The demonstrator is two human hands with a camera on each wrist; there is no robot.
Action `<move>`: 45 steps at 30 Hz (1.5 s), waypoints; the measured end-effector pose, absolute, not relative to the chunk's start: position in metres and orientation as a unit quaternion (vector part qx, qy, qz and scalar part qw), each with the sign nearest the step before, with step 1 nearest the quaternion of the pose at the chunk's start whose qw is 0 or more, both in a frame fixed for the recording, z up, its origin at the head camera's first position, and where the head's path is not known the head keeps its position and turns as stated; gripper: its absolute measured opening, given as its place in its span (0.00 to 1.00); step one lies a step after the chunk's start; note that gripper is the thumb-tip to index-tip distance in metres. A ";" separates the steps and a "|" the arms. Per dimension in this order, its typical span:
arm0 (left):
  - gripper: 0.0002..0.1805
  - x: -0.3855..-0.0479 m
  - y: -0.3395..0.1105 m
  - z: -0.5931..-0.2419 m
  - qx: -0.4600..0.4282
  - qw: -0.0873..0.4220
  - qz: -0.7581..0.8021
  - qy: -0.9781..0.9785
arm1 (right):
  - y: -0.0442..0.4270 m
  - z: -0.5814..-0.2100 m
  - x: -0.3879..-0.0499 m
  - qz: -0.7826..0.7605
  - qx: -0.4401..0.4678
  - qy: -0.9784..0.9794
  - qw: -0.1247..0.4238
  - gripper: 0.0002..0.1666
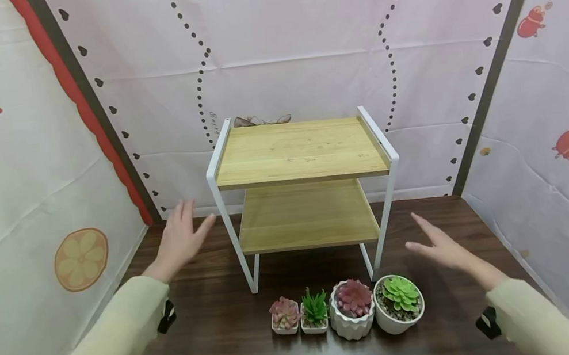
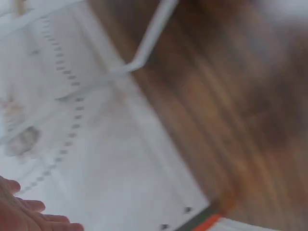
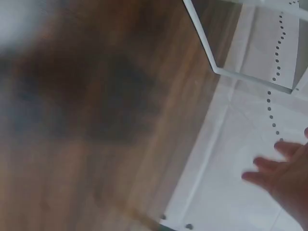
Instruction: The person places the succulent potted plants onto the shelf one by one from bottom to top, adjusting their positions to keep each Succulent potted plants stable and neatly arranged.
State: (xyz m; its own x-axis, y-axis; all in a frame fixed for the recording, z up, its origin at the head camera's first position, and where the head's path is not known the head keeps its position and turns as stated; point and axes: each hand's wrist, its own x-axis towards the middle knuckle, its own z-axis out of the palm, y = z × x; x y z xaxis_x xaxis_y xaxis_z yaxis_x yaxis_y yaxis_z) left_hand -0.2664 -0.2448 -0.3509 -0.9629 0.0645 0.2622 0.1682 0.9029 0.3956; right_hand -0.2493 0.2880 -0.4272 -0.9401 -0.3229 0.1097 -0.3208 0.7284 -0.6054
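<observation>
One left hand [image 1: 180, 239], one right hand [image 1: 444, 250]: both empty, fingers extended, thumbs apart, either side of one two-tier rack [image 1: 302, 155], upright on the tabletop [image 1: 213, 341]. Four potted plants [image 1: 352, 316] close in front: dragging the rack forward could topple them.

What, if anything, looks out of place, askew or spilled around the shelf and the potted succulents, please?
Nothing stands out: the two-tier shelf stands straight, the four potted succulents sit upright in a row in front of it, and no spill shows on the dark brown table.
</observation>
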 end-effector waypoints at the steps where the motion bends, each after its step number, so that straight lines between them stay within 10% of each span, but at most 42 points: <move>1: 0.45 -0.266 -0.243 -0.341 -0.066 0.126 -0.222 -0.965 | 0.289 -0.432 -0.242 -0.347 -0.181 0.920 0.014 0.46; 16: 0.38 -0.264 -0.199 -0.213 -0.131 0.143 -0.279 -0.940 | 0.289 -0.494 -0.179 -0.487 -0.287 0.821 0.076 0.57; 45: 0.32 -0.273 -0.164 -0.214 -0.067 0.087 -0.225 -0.968 | 0.251 -0.530 -0.165 -0.609 -0.248 0.753 -0.033 0.62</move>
